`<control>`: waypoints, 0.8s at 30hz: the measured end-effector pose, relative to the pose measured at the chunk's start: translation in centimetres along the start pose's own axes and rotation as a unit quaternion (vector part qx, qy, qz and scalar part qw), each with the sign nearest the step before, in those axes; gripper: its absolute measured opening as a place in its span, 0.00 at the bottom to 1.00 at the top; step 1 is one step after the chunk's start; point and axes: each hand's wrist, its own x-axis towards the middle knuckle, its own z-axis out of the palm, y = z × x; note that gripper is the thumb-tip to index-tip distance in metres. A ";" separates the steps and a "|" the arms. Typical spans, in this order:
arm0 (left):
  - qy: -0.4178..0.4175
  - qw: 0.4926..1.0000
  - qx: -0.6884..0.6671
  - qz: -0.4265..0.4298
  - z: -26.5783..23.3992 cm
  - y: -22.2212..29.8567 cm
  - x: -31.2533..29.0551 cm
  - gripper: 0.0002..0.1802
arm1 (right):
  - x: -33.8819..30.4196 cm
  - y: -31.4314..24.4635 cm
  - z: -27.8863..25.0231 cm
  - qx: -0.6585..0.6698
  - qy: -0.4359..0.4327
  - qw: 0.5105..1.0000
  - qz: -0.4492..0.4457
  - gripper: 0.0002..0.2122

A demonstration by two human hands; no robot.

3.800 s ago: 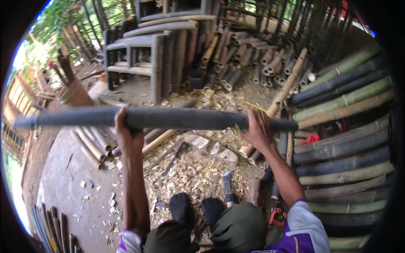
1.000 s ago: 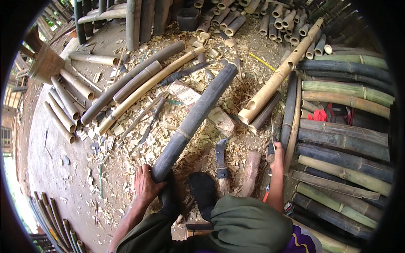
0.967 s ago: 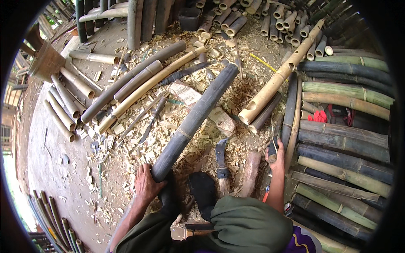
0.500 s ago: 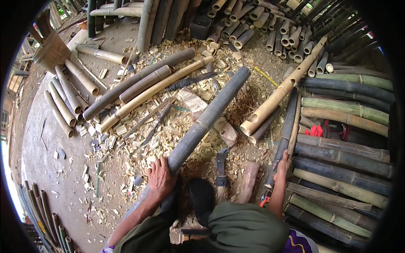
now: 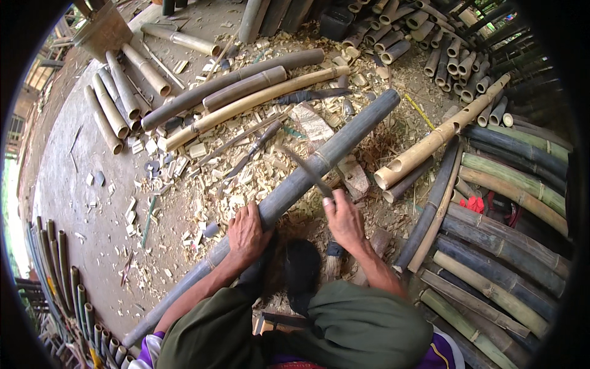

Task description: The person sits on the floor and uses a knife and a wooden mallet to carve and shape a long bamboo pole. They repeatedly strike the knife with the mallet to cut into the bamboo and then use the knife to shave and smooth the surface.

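A long dark bamboo pole [image 5: 289,197] slants from the lower left to the upper right across my legs. My left hand [image 5: 247,232] is closed over its middle. My right hand [image 5: 345,224] is closed on a tool with a narrow, slightly curved blade [image 5: 305,167]; its handle is hidden in my fist, and I cannot tell whether it is a saw or a knife. The blade crosses the pole above a pale joint ring, and whether it touches is unclear. Under the pole's far part lies a rough wooden block [image 5: 353,175].
Wood chips cover the ground. A knife [image 5: 255,147] lies beyond the pole, near several loose bamboo lengths [image 5: 246,89]. To the right are a pale bamboo with cut holes [image 5: 424,144] and stacked poles [image 5: 510,240]. More tubes [image 5: 455,61] are piled at the far right.
My right hand has come from the poles at the right to the bamboo pole, now with the bladed tool in it. My left hand still holds the pole; the whole view has shifted.
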 end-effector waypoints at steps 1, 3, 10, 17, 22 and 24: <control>0.005 1.000 0.011 -0.005 -0.2 0.5 0.0 0.31 | -0.5 -1.3 -0.6 -0.057 -0.018 0.997 -0.047 0.12; -0.001 1.000 0.017 -0.003 -0.2 0.9 0.3 0.30 | -0.2 0.2 0.0 -0.109 0.008 0.989 -0.100 0.13; -0.008 1.000 0.008 -0.001 0.3 0.1 0.8 0.24 | 0.4 -0.6 -0.1 -0.222 0.071 0.943 -0.236 0.17; -0.025 0.999 -0.038 -0.002 -0.5 -0.2 1.6 0.25 | 3.6 0.9 -2.5 -0.138 0.008 0.980 -0.145 0.17; -0.061 0.997 -0.055 -0.004 -1.3 -0.1 2.3 0.26 | 6.8 2.7 -3.2 -0.082 0.164 0.980 -0.073 0.18; -0.040 0.996 -0.077 0.017 -1.1 -1.5 2.2 0.28 | 5.0 -0.6 -3.5 -0.082 -0.074 0.994 0.010 0.18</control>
